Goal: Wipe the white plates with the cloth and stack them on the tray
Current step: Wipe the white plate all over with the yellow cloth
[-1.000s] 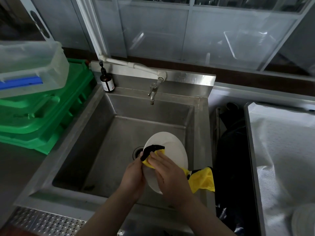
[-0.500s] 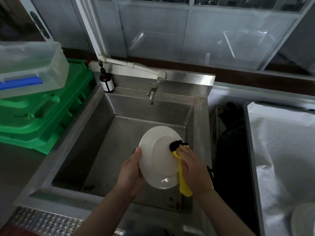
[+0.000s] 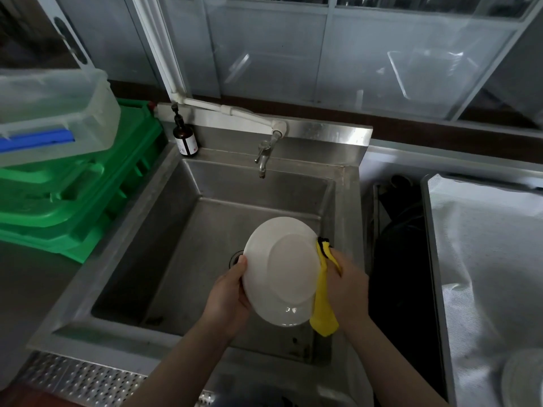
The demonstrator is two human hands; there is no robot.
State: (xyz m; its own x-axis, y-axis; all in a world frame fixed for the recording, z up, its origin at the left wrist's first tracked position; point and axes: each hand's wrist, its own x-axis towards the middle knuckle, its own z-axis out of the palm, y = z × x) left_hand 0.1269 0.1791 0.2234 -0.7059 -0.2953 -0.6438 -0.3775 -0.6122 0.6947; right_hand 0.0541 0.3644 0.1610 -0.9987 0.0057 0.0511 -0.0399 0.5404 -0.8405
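Observation:
A white plate (image 3: 282, 268) is held tilted over the steel sink (image 3: 205, 224), its underside facing me. My left hand (image 3: 229, 295) grips its left rim, thumb on the edge. My right hand (image 3: 346, 283) holds a yellow cloth with a black trim (image 3: 323, 306) against the plate's right rim; the cloth hangs down below my hand. At the bottom right a white plate (image 3: 523, 377) lies on the tray lined with white cloth (image 3: 484, 259), partly cut off by the frame.
A tap (image 3: 263, 155) juts over the sink's back. A brown pump bottle (image 3: 183, 136) stands at the back left corner. Stacked green crates (image 3: 73, 195) with a clear plastic bin (image 3: 53, 113) on top fill the left. A dark gap (image 3: 399, 259) separates sink and tray.
My right hand slid the cloth from the plate's face to its right rim. The plate turned so more of its round underside faces me and shifted slightly right.

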